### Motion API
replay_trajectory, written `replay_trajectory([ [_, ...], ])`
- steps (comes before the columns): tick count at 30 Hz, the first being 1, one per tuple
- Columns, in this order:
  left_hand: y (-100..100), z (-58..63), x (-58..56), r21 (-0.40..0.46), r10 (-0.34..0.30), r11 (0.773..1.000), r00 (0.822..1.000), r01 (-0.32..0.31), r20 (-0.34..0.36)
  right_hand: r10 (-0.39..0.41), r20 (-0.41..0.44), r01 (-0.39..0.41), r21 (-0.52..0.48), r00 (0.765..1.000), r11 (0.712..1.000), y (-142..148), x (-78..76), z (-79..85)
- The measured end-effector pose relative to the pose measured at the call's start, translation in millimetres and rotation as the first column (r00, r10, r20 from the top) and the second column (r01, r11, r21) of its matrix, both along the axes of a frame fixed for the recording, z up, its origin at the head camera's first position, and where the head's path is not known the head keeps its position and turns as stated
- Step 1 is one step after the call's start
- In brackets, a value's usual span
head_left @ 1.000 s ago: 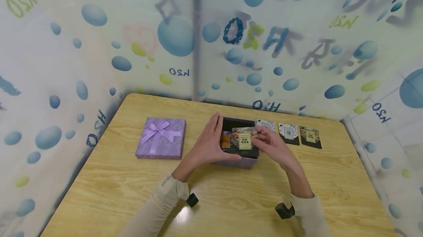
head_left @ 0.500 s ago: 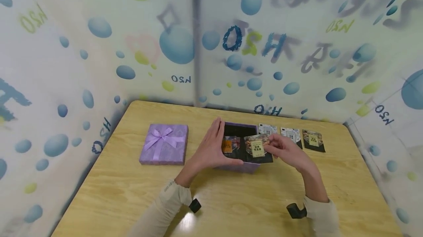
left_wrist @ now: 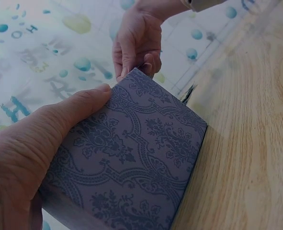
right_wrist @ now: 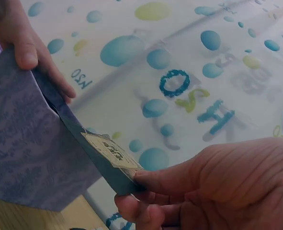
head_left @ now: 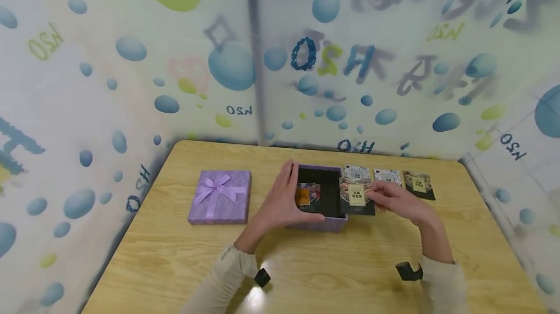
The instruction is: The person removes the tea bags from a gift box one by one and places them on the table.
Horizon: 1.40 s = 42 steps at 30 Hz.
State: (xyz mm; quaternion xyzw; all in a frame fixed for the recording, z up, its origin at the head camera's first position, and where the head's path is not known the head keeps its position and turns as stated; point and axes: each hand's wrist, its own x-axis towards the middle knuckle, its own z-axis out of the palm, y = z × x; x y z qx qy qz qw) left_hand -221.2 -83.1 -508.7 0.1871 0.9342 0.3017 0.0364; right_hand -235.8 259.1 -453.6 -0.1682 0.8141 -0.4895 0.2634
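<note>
My left hand (head_left: 280, 204) holds the purple patterned gift box (head_left: 321, 225) at its left side, thumb along the front edge and fingers toward the back. Between thumb and fingers of my right hand (head_left: 398, 201), a flat tea sachet (head_left: 352, 197) with a pale yellow label is pinched over the box's right edge. Another sachet with an orange label (head_left: 303, 197) lies inside the box, against its black lining. The left wrist view shows the box's patterned outer wall (left_wrist: 136, 139) under my thumb. In the right wrist view, the pinched sachet (right_wrist: 110, 155) appears nearly edge-on.
The purple lid with a ribbon bow (head_left: 220, 197) lies left of the box. Behind and right of the box are a white sachet (head_left: 356, 172), a second white sachet (head_left: 389, 176) and a dark yellow-labelled sachet (head_left: 418, 185). A patterned wall covering borders the wooden table (head_left: 332, 275).
My right hand has moved right, taking the yellow-labelled sachet from above the box's interior to its right edge. More of the orange-labelled sachet shows. My left hand stays on the box.
</note>
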Motion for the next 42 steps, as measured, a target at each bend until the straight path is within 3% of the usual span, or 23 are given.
replay_trajectory([
  [6,-0.6,0.7,-1.2,-0.007,-0.001,1.000,1.000,0.001,-0.010,-0.038,0.047,0.036,0.030,0.998,0.999,13.2,-8.7,-8.8],
  [13,-0.6,0.5,1.6,0.000,0.001,1.000,1.000,-0.001,-0.006,-0.005,0.151,0.002,0.023,0.988,1.000,17.7,-18.2,-37.8],
  [18,0.8,-1.6,4.4,-0.004,0.004,1.000,1.000,-0.004,0.008,-0.007,0.202,-0.011,0.091,0.979,0.996,17.8,-17.9,-55.1],
  [24,1.5,-0.9,3.8,-0.006,0.002,1.000,1.000,-0.002,0.010,-0.071,0.171,0.030,0.233,0.983,0.972,16.2,-15.2,-58.9],
  [34,1.1,1.8,0.4,-0.004,0.011,1.000,1.000,-0.011,0.006,-0.103,0.102,0.062,0.339,0.990,0.939,10.2,-18.0,-53.8],
  [42,0.2,4.8,-0.8,-0.003,0.005,1.000,1.000,-0.005,0.004,-0.101,0.013,0.082,0.473,0.995,0.877,4.9,-14.8,-49.5],
])
